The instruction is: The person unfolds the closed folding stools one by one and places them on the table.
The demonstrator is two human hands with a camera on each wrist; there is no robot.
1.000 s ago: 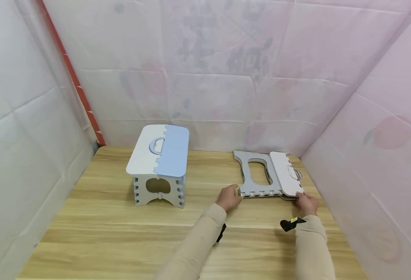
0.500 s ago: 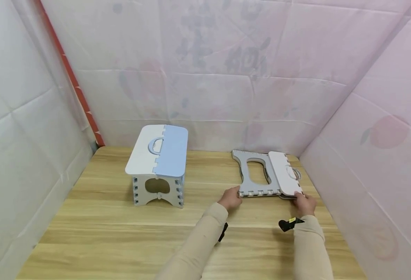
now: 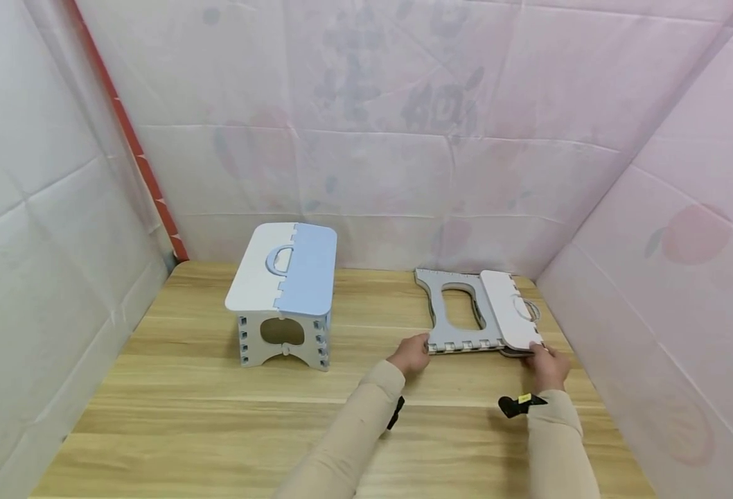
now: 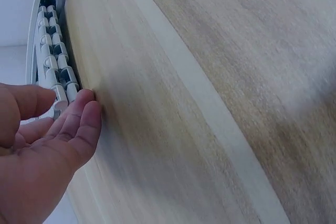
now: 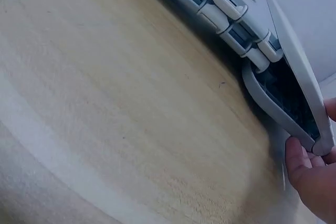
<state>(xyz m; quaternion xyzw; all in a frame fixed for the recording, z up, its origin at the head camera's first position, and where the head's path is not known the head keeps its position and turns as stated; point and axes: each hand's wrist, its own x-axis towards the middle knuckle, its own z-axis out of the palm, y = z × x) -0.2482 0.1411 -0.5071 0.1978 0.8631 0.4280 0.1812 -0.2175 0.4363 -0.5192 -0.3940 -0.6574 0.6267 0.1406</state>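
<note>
A folded grey and white folding stool [image 3: 460, 333] lies flat near the back right of the table in the head view. At its near left corner, my left hand [image 3: 411, 355] holds the leg end. The left wrist view shows that hand's thumb [image 4: 37, 100] on one side of the hinged edge and the fingers on the other. My right hand [image 3: 550, 367] grips the near right corner by the white seat panel. In the right wrist view, the thumb is on the seat side and a fingertip [image 5: 295, 148] lies against the lower panel.
An unfolded stool [image 3: 285, 277] with a white and blue top stands upright on the wooden table [image 3: 217, 423], left of the folded one. Pale printed sheets [image 3: 373, 173] hang behind and along both sides. The folded stool lies close to the back sheet.
</note>
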